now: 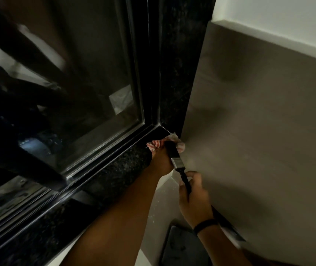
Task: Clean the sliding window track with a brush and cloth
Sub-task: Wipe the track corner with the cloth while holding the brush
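The dark sliding window track point(103, 160) runs along the foot of the glass pane, beside a black speckled stone sill point(118, 173). My left hand point(161, 160) presses a red-and-white cloth point(156, 145) on the sill's right end, at the corner with the wall. My right hand point(194, 198) grips the black handle of a paintbrush point(177, 163). The brush's metal band lies over my left hand and its dark bristles point up over the cloth.
A grey wall point(258, 141) rises just right of the corner, with a white wall above it. A black stone jamb point(180, 64) stands upright at the window's right side. A dark mat point(182, 246) lies on the floor below my wrists.
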